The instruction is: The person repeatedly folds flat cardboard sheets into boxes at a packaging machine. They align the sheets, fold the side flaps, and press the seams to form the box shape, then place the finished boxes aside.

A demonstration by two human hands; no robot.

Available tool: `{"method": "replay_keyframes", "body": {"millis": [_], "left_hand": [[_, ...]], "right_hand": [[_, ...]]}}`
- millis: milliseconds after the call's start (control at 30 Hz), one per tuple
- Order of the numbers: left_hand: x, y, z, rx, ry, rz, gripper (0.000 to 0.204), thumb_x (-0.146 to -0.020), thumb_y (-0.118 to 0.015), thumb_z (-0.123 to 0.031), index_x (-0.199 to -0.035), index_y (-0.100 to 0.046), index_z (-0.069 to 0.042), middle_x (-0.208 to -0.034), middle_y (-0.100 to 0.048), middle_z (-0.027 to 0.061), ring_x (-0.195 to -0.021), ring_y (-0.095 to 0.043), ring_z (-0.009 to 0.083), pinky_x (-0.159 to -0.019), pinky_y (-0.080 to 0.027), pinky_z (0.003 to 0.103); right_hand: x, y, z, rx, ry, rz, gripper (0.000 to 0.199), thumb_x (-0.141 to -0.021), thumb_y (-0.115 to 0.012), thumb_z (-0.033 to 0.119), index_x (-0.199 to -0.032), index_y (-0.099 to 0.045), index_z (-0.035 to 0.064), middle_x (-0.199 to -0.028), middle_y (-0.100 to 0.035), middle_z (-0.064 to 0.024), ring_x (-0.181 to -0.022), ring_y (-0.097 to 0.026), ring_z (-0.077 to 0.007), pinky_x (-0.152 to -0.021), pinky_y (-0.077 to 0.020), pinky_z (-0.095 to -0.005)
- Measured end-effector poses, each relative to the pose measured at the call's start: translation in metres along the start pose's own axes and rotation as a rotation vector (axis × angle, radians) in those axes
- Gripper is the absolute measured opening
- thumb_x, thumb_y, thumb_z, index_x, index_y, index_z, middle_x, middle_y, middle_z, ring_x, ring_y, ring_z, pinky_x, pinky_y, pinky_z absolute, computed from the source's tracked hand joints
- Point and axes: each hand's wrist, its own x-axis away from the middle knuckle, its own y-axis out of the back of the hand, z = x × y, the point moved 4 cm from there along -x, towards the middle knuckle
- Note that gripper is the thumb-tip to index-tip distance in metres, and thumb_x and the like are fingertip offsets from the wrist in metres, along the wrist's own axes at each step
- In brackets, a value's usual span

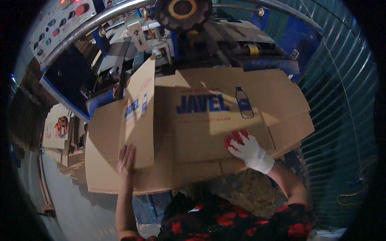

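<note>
Bare left hand (126,157) fingers flat on folded cardboard sheet (201,124), gloved right hand (246,147) spread flat atop

Flattened cardboard box (201,120) covering the work surface, machine (189,36) crowding its far edge, open floor (76,209) at left

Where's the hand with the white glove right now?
The gloved right hand lies flat on the flattened cardboard box, right of centre in the head view, below the printed bottle drawing.
</note>
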Motion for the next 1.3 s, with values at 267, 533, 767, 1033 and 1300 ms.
{"method": "replay_keyframes", "body": {"millis": [267, 533, 767, 1033, 1300], "left_hand": [[-0.008, 0.017, -0.047, 0.134, 0.029, 0.077, 0.043, -0.089, -0.049, -0.018, -0.129, -0.050, -0.001, -0.133, -0.050, 0.0171, -0.126, -0.042, 0.0406, -0.106, -0.030, 0.051], [-0.020, 0.005, -0.055, 0.092, -0.008, 0.008, 0.053, -0.075, -0.054, -0.003, -0.127, -0.052, -0.002, -0.131, -0.052, 0.0159, -0.125, -0.045, 0.0389, -0.106, -0.034, 0.048], [-0.056, -0.045, 0.016, 0.104, -0.069, -0.073, 0.051, -0.081, -0.051, -0.007, -0.132, -0.048, -0.011, -0.134, -0.049, 0.0103, -0.125, -0.045, 0.0329, -0.105, -0.035, 0.047], [-0.189, -0.110, 0.077, -0.282, 0.246, 0.088, 0.052, -0.089, -0.045, -0.021, -0.141, -0.036, -0.023, -0.141, -0.040, 0.0109, -0.129, -0.036, 0.0345, -0.102, -0.032, 0.056], [-0.105, -0.104, 0.155, -0.280, 0.572, 0.109, 0.043, -0.091, -0.048, -0.033, -0.132, -0.047, -0.021, -0.121, -0.058, 0.0107, -0.112, -0.054, 0.0279, -0.089, -0.042, 0.053]], "right_hand": [[-0.021, -0.010, -0.049, -0.021, 0.049, -0.083, 0.048, -0.073, -0.058, 0.014, -0.120, -0.054, 0.0150, -0.119, -0.054, -0.0081, -0.116, -0.049, -0.0338, -0.092, -0.0428, -0.0476], [-0.038, 0.000, -0.078, -0.120, 0.023, -0.218, 0.055, -0.061, -0.063, -0.001, -0.113, -0.056, 0.0137, -0.119, -0.052, -0.0077, -0.119, -0.047, -0.0306, -0.091, -0.0427, -0.0483], [-0.062, -0.057, -0.082, -0.152, -0.212, -0.009, 0.055, -0.064, -0.055, -0.008, -0.115, -0.060, 0.0128, -0.128, -0.051, -0.0118, -0.123, -0.044, -0.0343, -0.104, -0.0340, -0.0482], [-0.184, -0.077, -0.186, 0.076, -0.254, -0.239, 0.049, -0.084, -0.045, 0.001, -0.128, -0.054, 0.0205, -0.131, -0.052, -0.0091, -0.122, -0.046, -0.0312, -0.103, -0.0354, -0.0447], [-0.194, -0.043, -0.204, -0.097, -0.564, -0.176, 0.047, -0.083, -0.060, 0.015, -0.129, -0.050, 0.0090, -0.126, -0.054, -0.0143, -0.114, -0.051, -0.0343, -0.096, -0.0413, -0.0432]]}}
